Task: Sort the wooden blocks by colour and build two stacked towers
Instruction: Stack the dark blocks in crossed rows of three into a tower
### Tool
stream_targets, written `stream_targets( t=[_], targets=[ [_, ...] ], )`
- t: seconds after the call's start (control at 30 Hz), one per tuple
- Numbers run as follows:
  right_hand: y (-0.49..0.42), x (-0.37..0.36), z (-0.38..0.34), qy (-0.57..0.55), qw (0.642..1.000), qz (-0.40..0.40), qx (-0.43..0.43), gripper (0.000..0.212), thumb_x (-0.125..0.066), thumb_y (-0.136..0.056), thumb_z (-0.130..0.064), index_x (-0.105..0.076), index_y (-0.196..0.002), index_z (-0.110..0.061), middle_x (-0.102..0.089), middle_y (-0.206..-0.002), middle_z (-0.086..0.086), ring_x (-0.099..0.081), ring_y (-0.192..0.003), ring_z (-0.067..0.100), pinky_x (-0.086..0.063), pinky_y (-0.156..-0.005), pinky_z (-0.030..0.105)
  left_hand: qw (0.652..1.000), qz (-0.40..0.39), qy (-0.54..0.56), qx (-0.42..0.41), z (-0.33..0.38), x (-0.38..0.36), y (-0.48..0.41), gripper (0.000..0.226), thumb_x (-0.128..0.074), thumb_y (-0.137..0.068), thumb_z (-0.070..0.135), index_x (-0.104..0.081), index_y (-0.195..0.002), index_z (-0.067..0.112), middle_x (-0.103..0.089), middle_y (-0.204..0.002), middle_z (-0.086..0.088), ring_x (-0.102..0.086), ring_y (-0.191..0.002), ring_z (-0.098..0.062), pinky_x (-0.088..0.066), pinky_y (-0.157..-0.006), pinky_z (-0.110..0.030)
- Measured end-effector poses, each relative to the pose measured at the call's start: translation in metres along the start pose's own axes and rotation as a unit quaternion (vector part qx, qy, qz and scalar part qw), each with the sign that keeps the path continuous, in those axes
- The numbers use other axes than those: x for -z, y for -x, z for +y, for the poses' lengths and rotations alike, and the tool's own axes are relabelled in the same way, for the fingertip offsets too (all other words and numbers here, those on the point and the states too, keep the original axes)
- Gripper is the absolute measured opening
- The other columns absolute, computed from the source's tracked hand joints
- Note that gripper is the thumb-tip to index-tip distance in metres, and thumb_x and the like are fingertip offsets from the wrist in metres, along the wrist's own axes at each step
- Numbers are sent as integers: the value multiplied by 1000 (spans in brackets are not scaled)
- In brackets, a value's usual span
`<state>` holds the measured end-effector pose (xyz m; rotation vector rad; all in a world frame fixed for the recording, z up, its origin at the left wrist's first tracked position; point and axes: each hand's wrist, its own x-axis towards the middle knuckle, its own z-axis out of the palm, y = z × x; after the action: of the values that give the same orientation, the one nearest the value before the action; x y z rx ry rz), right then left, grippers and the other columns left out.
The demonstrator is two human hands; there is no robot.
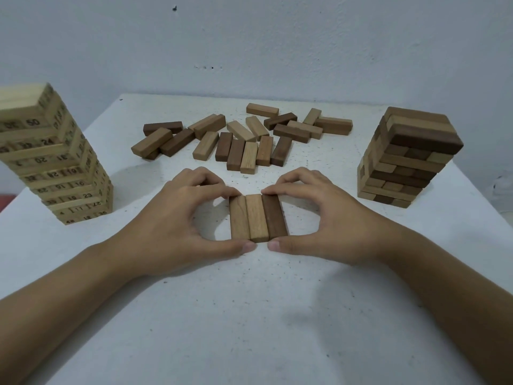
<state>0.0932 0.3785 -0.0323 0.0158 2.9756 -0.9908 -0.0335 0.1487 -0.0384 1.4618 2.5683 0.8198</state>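
fingers [219,190] of left hand [177,218] and right hand [333,215] tight around three-block row [258,218]; pale tower [55,162] partly off-frame

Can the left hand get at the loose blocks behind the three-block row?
Probably yes: only table lies between the left hand and the loose blocks. But it and the right hand pinch the three-block row, so it must let go first.

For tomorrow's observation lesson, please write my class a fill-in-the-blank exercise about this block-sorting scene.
The left hand and right hand pinch a block row made of ___ blocks.
Its darkest block lies nearest the ___ hand.
The numbered tower stands on the ___ side of the table.
Missing words: three; right; left.
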Motion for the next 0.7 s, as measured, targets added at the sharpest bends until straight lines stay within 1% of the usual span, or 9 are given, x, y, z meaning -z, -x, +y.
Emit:
stream_targets(
  t=[0.17,0.23,0.33,0.4,0.47,0.53,0.6,0.7],
  targets=[
    [-1,0,0,7,1000,-3,2,70,-78,-75,-59,-48,-137,-46,-38,-124,-30,-28,-125,-9,-31,-93,15,1000,-13,17,-13,0,-3,-4,73,-68,-62,83,-62,-123,43,-50,-113,30,-48,-117,0,-44,-96,-28],
    [-2,1,-1,3,1000,-12,-1,70,-79,-75,-58,-48,-136,-46,-38,-123,-30,-27,-124,-11,-31,-92,15,1000,-16,16,-16,-1,-3,-5,71,-69,-63,82,-61,-122,44,-50,-113,30,-48,-115,-1,-45,-97,-33],
    [-4,3,-3,-6,1000,-22,1,62,-80,-74,-57,-51,-128,-50,-38,-119,-32,-27,-122,-12,-32,-89,15,1000,-18,16,-20,-1,-5,-7,71,-68,-63,81,-61,-122,42,-50,-113,28,-48,-115,-2,-44,-99,-39],
    [-4,3,-3,-11,1000,-18,4,59,-82,-72,-55,-52,-123,-50,-39,-115,-34,-28,-121,-12,-32,-89,15,999,-18,14,-26,0,-6,-7,71,-68,-64,80,-61,-122,40,-50,-113,27,-48,-115,-3,-43,-100,-39],
    [-4,1,-1,-9,1000,-6,6,63,-83,-71,-55,-55,-126,-45,-41,-116,-32,-31,-122,-8,-34,-93,18,999,-19,8,-33,0,-7,-8,71,-67,-65,79,-60,-123,39,-50,-113,27,-47,-115,-3,-43,-100,-38],
    [-4,-2,0,-6,1000,8,13,68,-83,-70,-57,-57,-130,-39,-43,-118,-27,-34,-123,-1,-37,-99,25,999,-18,-2,-38,0,-8,-8,73,-67,-65,79,-60,-125,37,-49,-115,26,-47,-115,-2,-42,-100,-36],
    [-3,-4,0,-7,1000,18,19,70,-82,-70,-59,-58,-132,-37,-44,-120,-24,-38,-123,4,-40,-102,32,999,-12,-12,-43,1,-9,-8,75,-67,-65,78,-60,-125,34,-49,-115,22,-47,-114,-3,-41,-100,-35],
    [0,-4,-3,-24,998,32,39,66,-84,-71,-53,-60,-130,-33,-44,-121,-21,-42,-122,6,-42,-101,33,998,1,-9,-56,3,-8,-7,73,-74,-65,72,-61,-123,30,-50,-115,19,-50,-113,-6,-43,-99,-36]
  ],
)
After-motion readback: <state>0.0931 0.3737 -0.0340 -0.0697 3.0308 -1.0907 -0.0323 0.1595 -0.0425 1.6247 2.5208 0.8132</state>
